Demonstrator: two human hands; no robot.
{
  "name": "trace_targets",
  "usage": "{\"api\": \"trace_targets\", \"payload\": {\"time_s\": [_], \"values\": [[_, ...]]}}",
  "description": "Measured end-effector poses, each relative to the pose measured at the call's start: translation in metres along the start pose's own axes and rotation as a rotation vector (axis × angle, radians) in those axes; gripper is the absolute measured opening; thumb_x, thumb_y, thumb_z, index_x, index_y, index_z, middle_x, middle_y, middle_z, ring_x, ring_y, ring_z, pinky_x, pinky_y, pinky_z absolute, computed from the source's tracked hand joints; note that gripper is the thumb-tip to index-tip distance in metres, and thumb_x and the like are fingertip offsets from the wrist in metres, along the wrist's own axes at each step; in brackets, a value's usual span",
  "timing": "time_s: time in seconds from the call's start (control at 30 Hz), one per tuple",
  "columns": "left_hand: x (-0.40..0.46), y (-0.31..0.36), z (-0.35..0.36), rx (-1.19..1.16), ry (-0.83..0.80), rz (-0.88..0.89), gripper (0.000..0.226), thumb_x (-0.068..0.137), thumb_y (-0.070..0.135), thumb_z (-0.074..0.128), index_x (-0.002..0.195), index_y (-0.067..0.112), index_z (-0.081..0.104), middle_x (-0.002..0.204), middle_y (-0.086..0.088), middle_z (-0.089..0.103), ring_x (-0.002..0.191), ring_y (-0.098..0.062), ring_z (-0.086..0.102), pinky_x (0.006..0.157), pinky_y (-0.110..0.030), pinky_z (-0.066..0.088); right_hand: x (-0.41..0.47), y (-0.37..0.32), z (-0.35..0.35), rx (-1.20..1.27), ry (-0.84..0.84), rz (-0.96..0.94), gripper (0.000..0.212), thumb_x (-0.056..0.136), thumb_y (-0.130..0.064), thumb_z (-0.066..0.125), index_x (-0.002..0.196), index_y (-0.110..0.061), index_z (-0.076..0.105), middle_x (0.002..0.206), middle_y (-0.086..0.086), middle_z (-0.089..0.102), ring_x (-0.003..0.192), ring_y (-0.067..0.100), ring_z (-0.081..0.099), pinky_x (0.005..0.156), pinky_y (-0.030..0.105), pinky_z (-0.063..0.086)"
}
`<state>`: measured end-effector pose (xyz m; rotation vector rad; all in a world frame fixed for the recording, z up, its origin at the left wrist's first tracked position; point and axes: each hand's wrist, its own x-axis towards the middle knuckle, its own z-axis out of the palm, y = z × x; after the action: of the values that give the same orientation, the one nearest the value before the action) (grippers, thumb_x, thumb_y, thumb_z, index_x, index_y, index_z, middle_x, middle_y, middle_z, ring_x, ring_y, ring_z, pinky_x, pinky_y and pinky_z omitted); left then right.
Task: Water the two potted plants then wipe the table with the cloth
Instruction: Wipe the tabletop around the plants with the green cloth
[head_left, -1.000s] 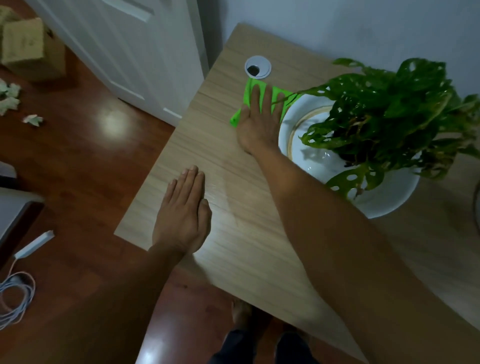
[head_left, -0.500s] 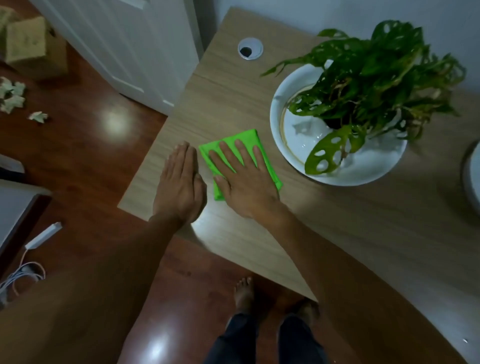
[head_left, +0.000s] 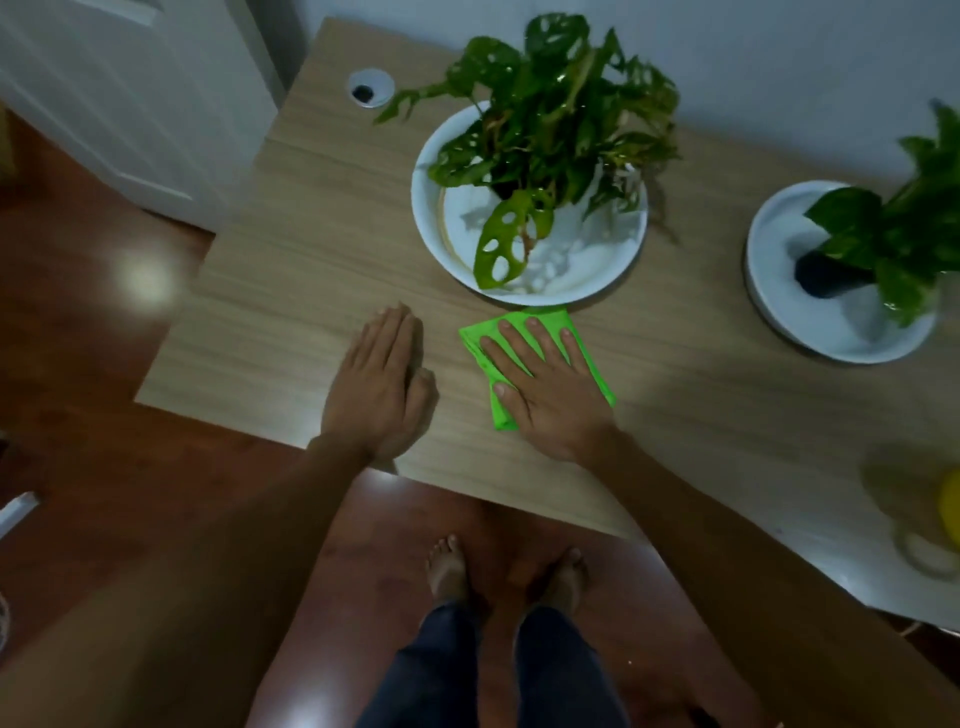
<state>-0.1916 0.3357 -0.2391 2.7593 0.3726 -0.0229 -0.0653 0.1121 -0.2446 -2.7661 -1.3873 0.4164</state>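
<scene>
The folded green cloth is lying on the wooden table, touching the big plant's white dish at 6 o'clock. The right hand is pressing it flat, fingers spread. At 9 o'clock, the left hand is resting flat, fingers together, holding nothing.

1. Bright green cloth, folded flat on the light wooden tabletop, lies just in front of the larger white dish.
2. Holey-leaved plant stands in a wide white dish.
3. Second plant, in a dark tilted pot, sits in a smaller white dish at right.
</scene>
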Motion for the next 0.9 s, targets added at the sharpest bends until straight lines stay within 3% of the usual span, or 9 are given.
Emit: {"api": "trace_targets", "payload": {"time_s": [0.23, 0.37, 0.57, 0.77, 0.9], "values": [[0.006, 0.092, 0.034, -0.025, -0.039, 0.131, 0.069, 0.103, 0.043, 0.035, 0.160, 0.007, 0.021, 0.170, -0.010, 0.016, 0.159, -0.022, 0.009, 0.130, -0.032, -0.003, -0.028, 0.089, -0.003, 0.075, 0.078, 0.308, 0.057, 0.108, -0.050, 0.021, 0.163, -0.038, 0.020, 0.172, -0.006, 0.020, 0.160, 0.029, 0.014, 0.127, 0.057, 0.010], [0.011, 0.136, 0.052, -0.038, -0.054, 0.157, 0.067, 0.105, 0.042, 0.034, 0.161, 0.008, 0.017, 0.171, -0.008, 0.012, 0.160, -0.021, 0.005, 0.130, -0.034, -0.002, -0.011, 0.113, -0.012, 0.193, 0.128, 0.578, 0.058, 0.108, -0.050, 0.018, 0.164, -0.037, 0.014, 0.174, -0.007, 0.010, 0.161, 0.027, 0.005, 0.128, 0.056, -0.001], [0.021, 0.190, 0.072, -0.025, -0.068, 0.212, 0.067, 0.103, 0.041, 0.026, 0.159, 0.005, 0.022, 0.170, -0.012, 0.018, 0.159, -0.025, 0.010, 0.130, -0.042, 0.007, -0.103, 0.106, 0.010, 0.155, 0.102, 0.417, 0.059, 0.108, -0.052, 0.020, 0.164, -0.037, 0.016, 0.173, -0.007, 0.013, 0.161, 0.027, 0.005, 0.128, 0.054, 0.002], [0.031, 0.241, 0.092, -0.018, -0.092, 0.310, 0.066, 0.104, 0.039, 0.028, 0.159, 0.004, 0.021, 0.169, -0.013, 0.018, 0.159, -0.024, 0.011, 0.130, -0.044, 0.009, -0.183, 0.180, 0.021, 0.156, 0.108, 0.628, 0.058, 0.108, -0.052, 0.021, 0.164, -0.040, 0.011, 0.174, -0.009, 0.009, 0.161, 0.025, 0.003, 0.129, 0.053, 0.001], [0.030, 0.254, 0.100, -0.002, -0.123, 0.373, 0.067, 0.103, 0.041, 0.026, 0.159, 0.005, 0.022, 0.169, -0.013, 0.018, 0.159, -0.026, 0.012, 0.130, -0.045, 0.010, -0.229, 0.206, 0.029, 0.134, 0.107, 0.671, 0.060, 0.105, -0.053, 0.017, 0.164, -0.039, 0.016, 0.173, -0.007, 0.012, 0.161, 0.028, 0.008, 0.128, 0.054, 0.005]]}}
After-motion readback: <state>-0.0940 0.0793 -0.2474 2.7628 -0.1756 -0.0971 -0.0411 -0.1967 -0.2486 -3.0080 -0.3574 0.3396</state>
